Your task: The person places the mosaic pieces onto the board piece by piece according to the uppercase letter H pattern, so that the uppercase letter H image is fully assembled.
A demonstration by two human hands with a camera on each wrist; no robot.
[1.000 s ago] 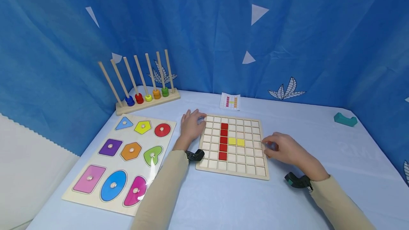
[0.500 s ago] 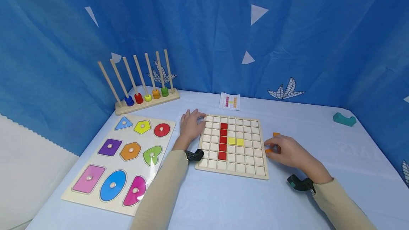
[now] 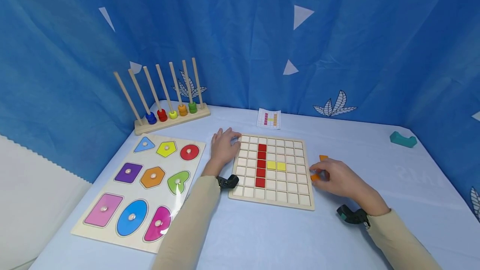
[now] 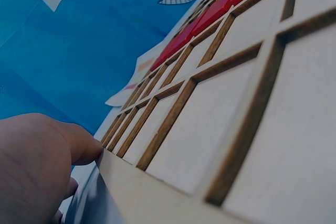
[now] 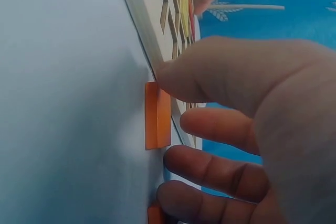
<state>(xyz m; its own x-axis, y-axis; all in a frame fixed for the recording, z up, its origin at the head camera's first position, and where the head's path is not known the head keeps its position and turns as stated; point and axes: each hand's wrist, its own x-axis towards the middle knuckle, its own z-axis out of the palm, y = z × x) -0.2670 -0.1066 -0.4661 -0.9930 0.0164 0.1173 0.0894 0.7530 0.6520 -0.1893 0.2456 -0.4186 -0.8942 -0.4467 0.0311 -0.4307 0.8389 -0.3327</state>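
Observation:
A wooden grid board (image 3: 275, 204) lies flat on the table. Five cells in one column hold red tiles (image 3: 261, 163), with two yellow tiles (image 3: 276, 165) beside them. My left hand (image 3: 223, 147) rests its fingertips against the board's upper left edge; the left wrist view shows one finger (image 4: 79, 145) touching that edge. Just off the board's right side, my right hand (image 3: 337, 178) bends round an orange tile (image 5: 157, 119). The thumb touches one end, and a fingertip meets the other end. Another orange tile (image 3: 323, 158) lies behind that hand, mostly hidden.
Left of the board lie a knobbed shape puzzle (image 3: 195, 145) and a peg rack (image 3: 172, 121) with coloured rings. A small pattern card (image 3: 268, 119) is behind the board. A teal block (image 3: 403, 139) sits at the far right, before the blue curtain (image 3: 240, 41).
My right hand has shifted slightly right, away from the board's edge, uncovering the orange tile behind it. My left hand has stayed in place. The tiles on the board are unchanged.

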